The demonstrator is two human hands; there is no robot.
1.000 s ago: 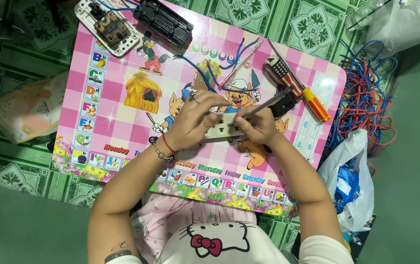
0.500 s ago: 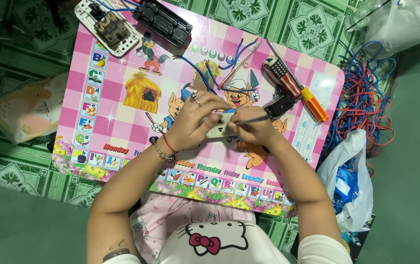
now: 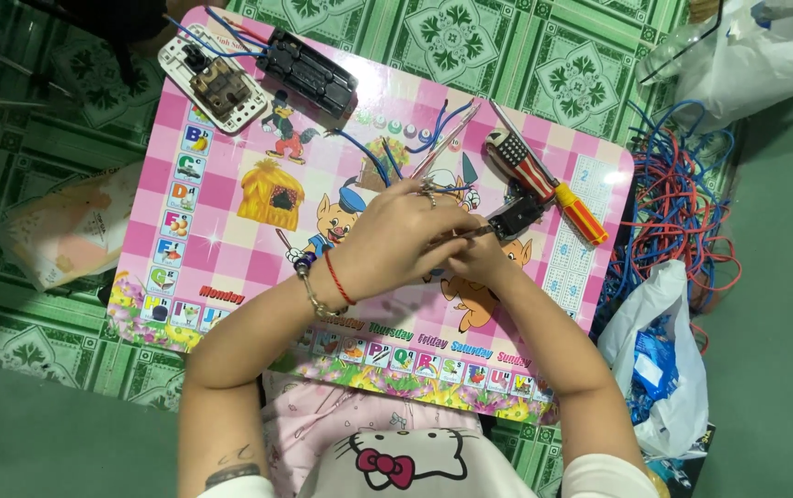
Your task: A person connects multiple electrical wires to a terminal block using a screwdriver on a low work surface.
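My left hand is curled over a small white electrical part, which it hides almost entirely. My right hand presses against it from the right and pinches a thin metal tool that points into the left hand. Both hands hover over the middle of a pink cartoon-printed table. A small black part lies just beyond my right fingertips. A bead bracelet and a red string sit on my left wrist.
A white switch plate and a black module with blue wires lie at the table's far left. A striped tool and an orange-handled screwdriver lie at the right. Tangled wires and plastic bags are on the floor to the right.
My hands have drawn closer together. The left hand has rolled over the white part, which showed between the hands earlier and is now covered.
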